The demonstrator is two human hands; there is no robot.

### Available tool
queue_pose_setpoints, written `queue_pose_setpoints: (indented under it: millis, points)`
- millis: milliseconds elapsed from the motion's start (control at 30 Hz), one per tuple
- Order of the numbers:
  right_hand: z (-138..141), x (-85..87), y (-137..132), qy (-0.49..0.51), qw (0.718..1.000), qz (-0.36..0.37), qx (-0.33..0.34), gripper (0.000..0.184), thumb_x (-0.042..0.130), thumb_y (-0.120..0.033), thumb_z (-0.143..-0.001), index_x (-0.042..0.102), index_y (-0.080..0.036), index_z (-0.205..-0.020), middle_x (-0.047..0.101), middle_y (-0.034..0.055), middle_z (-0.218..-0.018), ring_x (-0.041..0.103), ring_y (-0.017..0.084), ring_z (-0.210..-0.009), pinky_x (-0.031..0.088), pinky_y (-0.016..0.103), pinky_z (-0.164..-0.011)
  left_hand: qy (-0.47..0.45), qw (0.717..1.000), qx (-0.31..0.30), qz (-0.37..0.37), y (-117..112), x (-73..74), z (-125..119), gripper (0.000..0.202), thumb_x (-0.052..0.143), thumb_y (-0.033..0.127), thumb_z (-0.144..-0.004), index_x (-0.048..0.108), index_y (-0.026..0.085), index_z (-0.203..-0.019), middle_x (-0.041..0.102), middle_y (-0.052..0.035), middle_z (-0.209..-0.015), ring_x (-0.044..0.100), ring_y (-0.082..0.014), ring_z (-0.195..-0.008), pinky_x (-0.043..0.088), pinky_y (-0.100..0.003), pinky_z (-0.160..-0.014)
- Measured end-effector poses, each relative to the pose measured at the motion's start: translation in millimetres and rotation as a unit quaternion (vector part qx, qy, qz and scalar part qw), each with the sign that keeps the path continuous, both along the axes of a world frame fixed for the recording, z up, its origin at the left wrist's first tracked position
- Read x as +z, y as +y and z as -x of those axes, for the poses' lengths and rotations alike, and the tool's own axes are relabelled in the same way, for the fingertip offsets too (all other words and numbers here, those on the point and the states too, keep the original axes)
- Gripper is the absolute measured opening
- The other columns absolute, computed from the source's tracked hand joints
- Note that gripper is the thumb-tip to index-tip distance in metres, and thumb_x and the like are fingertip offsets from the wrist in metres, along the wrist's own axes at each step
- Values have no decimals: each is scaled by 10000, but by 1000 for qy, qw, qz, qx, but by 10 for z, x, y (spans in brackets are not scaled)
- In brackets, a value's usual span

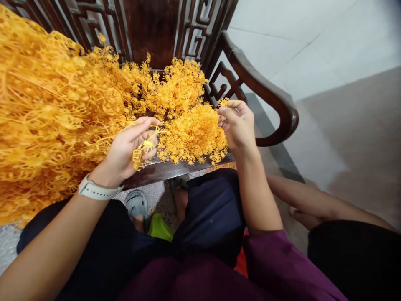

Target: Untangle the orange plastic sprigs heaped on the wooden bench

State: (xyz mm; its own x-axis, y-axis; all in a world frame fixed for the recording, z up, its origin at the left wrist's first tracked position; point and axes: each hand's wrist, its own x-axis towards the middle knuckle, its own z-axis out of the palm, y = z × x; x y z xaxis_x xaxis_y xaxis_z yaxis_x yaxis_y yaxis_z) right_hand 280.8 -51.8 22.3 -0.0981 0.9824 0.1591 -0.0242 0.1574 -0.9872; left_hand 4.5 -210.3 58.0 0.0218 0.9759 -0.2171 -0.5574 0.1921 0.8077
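Observation:
My left hand [134, 142], a pale watch strap on its wrist, pinches a yellow plastic flower sprig [148, 144] that dangles over the front of the bench. Between the fingertips of my right hand [237, 121] is a small yellow plastic flower piece [223, 102], held up near the bench's armrest. A heap of loose yellow flower pieces [194, 133] lies on the seat between both hands. Behind it sits another yellow clump [180, 85]. To the left rises a large tangled mass of yellow plastic sprigs [53, 113], close against my left forearm.
The dark carved wooden bench [153, 31] has a curved armrest [269, 88] on the right. Another person's legs [313, 200] are at the lower right. Below the seat are a grey clog [137, 205] and a bright green thing [160, 227]. Pale floor tiles [297, 37] stretch beyond the armrest.

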Motion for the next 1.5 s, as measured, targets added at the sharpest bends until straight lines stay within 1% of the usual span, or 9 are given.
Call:
queue_pose_setpoints:
  millis: [300,500,633,767,1033,1133,1267,1367,1500]
  points:
    - [20,-29,-110,-174,980,-98,-7,259,774,-343,-912,736,-195,-1121,713,51,-996,582,121,-691,473,300,-611,26,996,59,-59,28,-152,-120,328,826,129,-869,637,194,-1129,627,13,-764,618,-115,-633,531,-210,-605]
    - [394,150,-608,-125,939,-226,226,371,854,-442,-920,740,-225,-1199,705,11,-953,649,135,-802,526,299,-718,96,986,87,-101,22,-296,-228,493,932,247,-821,569,224,-1153,681,43,-725,646,-109,-668,504,-199,-664]
    - [600,190,-876,-149,905,-307,255,290,848,-371,-947,764,-228,-1184,724,15,-961,636,145,-821,528,319,-785,120,984,78,-107,-7,-321,-284,536,945,377,-833,559,228,-1173,680,45,-716,601,-110,-628,448,-210,-604]
    - [658,168,-914,-89,925,-247,273,95,745,-296,-1031,761,-204,-1050,740,25,-955,677,156,-885,529,321,-826,76,993,11,-89,-47,-225,-288,544,943,439,-841,576,202,-1164,683,22,-711,596,-109,-619,398,-209,-536]
    - [667,203,-914,33,922,-57,382,316,746,-485,-1005,612,-208,-931,592,17,-872,601,146,-774,509,319,-730,-59,993,-97,-42,-130,-33,-219,538,935,257,-808,581,230,-1212,586,59,-620,411,-68,-460,252,-187,-444]
    - [580,270,-842,58,941,-29,332,447,772,-631,-935,538,-250,-923,538,5,-831,533,148,-692,486,324,-642,-68,995,-60,-45,-121,41,-107,487,939,214,-752,637,222,-1135,524,64,-561,314,-71,-455,197,-209,-439]
    - [349,241,-520,-50,985,-101,133,447,749,-680,-925,602,-279,-1057,554,12,-880,518,149,-695,483,327,-652,16,997,38,-65,-82,104,41,285,880,262,-870,703,243,-1092,556,29,-599,399,-108,-500,279,-260,-468]
    - [126,102,-143,-142,978,-149,27,445,741,-656,-920,654,-267,-1116,620,30,-959,486,141,-699,483,328,-668,63,991,87,-79,-45,57,82,331,895,222,-871,717,250,-1149,695,-13,-762,549,-132,-629,423,-265,-549]
    - [-122,-55,217,-223,966,-132,5,479,793,-584,-859,675,-236,-1166,656,71,-1079,527,159,-801,524,339,-766,49,991,106,-65,18,-73,23,443,925,127,-814,690,239,-1173,741,-9,-822,630,-121,-728,516,-221,-654]
